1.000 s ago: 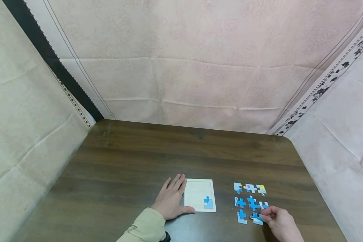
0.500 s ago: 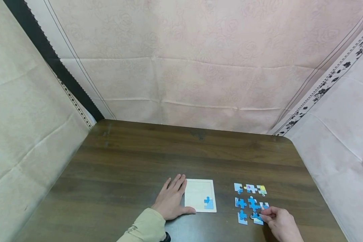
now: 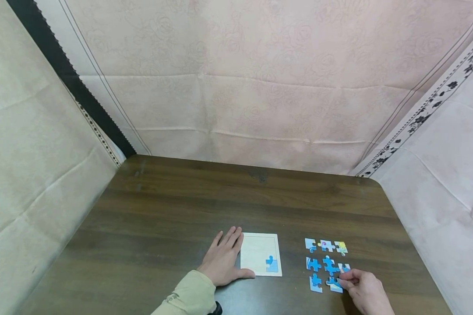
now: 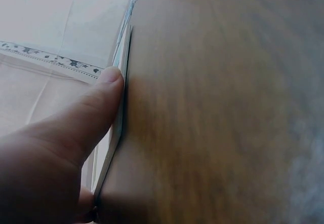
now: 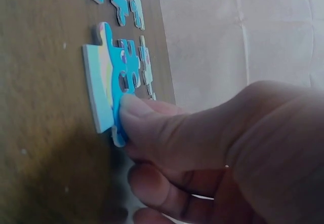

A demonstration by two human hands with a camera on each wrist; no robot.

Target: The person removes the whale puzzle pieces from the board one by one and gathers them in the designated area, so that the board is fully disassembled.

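Observation:
My left hand (image 3: 222, 260) lies with spread fingers along the left side of a white puzzle frame (image 3: 256, 235). Its thumb (image 4: 104, 95) touches the frame's near edge. One blue puzzle piece (image 3: 273, 266) sits in the frame's lower right corner. Over at the right, my right hand (image 3: 364, 288) pinches a blue and white jigsaw piece (image 5: 98, 89) between thumb and forefinger. In the head view that piece (image 3: 333, 284) is in the bottom row of loose pieces, partly covered by the fingers. How far it is off the table is hard to tell.
Several loose puzzle pieces (image 3: 329, 265) lie in rows right of the frame. They rest on a dark brown wooden table (image 3: 181, 205). Pale patterned cloth (image 3: 252, 87) hangs behind the table and on both sides.

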